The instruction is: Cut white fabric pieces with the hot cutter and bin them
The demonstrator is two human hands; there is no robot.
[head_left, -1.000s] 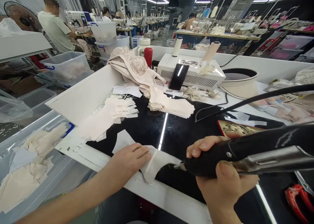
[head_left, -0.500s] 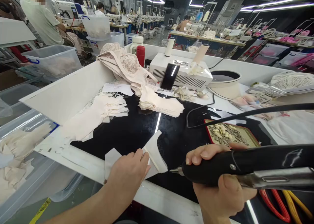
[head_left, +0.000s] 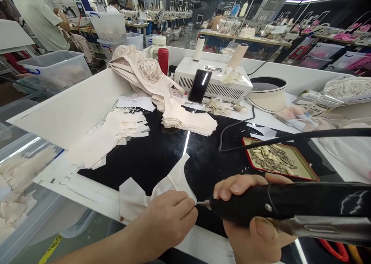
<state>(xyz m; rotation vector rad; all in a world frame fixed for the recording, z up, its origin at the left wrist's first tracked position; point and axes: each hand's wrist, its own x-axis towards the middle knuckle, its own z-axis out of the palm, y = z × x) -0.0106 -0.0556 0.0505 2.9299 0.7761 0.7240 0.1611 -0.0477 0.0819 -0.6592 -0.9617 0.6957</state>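
Observation:
Pinched in my left hand (head_left: 171,217) is the near edge of a cream fabric piece (head_left: 178,177), which lies on the black table surface (head_left: 208,159). My right hand (head_left: 255,225) is wrapped round a black handheld tool (head_left: 313,202) with a metal lever and a thin metal tip. The tip (head_left: 203,204) meets the fabric edge right beside my left fingertips; whether it presses in I cannot tell. A second pale panel (head_left: 131,198) of the fabric spreads out left of my left hand.
Stacked cream fabric pieces (head_left: 188,119) and another pile (head_left: 104,136) lie farther back. A red-rimmed tray (head_left: 307,171) of seeds sits at right, under the tool's black cable (head_left: 327,134). Behind stand a white box (head_left: 214,80), a phone (head_left: 199,85) and a red bottle (head_left: 162,61).
My left hand has moved right and along the fabric to its near corner. The fabric is bunched up more. The tool's tip has shifted slightly left, up to the fabric edge.

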